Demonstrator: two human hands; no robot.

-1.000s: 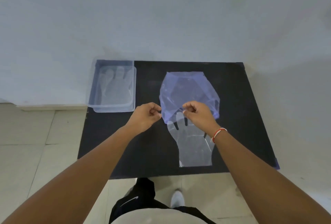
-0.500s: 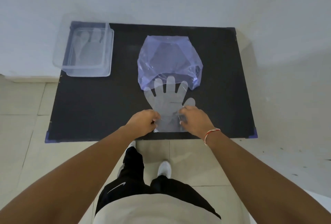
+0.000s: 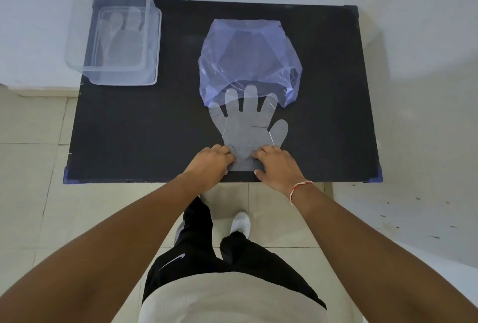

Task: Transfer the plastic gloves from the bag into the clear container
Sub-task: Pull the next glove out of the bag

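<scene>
A translucent plastic glove (image 3: 245,128) lies flat on the black table (image 3: 155,128), its fingertips still under the mouth of the bluish plastic bag (image 3: 248,59) behind it. My left hand (image 3: 209,165) pinches the glove's cuff at its left corner. My right hand (image 3: 278,167) pinches the cuff at its right corner. Both sit near the table's front edge. The clear container (image 3: 155,43) stands at the table's far left corner with at least one glove (image 3: 124,43) lying inside it.
A white wall runs behind and to the right of the table. Tiled floor lies in front, with my legs and a white shoe (image 3: 240,222) just below the table's front edge. Blue corner guards (image 3: 376,176) mark the front corners.
My hands went from the bag's mouth to the glove's cuff near the front edge. The glove has slid toward me, out of the bag. The view has tilted downward.
</scene>
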